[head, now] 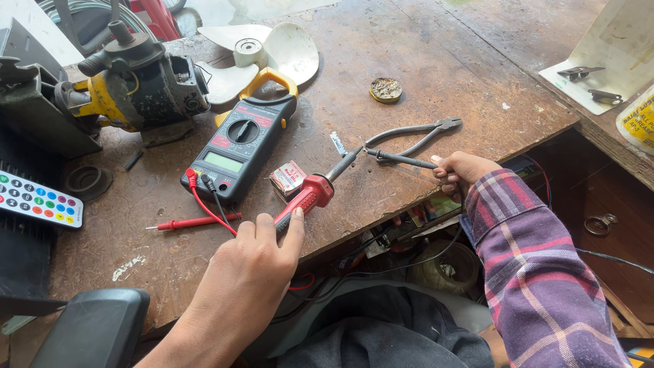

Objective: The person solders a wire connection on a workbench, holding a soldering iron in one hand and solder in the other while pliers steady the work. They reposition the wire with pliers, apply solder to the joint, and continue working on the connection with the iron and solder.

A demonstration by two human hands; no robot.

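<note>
Soldering iron [310, 196], one, red-handled, lay on the bench [422, 82] at 3 o'clock of one clamp meter [235, 146], left hand [248, 276] fingering its handle, right hand [460, 170] pinching one black probe [398, 159].

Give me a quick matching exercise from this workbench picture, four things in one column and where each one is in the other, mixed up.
Things:
1. soldering iron
2. black probe
3. remote control
4. pliers

Places:
A. at the bench's far left edge
B. in the left hand
C. lying free just beyond the right hand
D. in the right hand

Pairs: 1-B, 2-D, 3-A, 4-C
</note>
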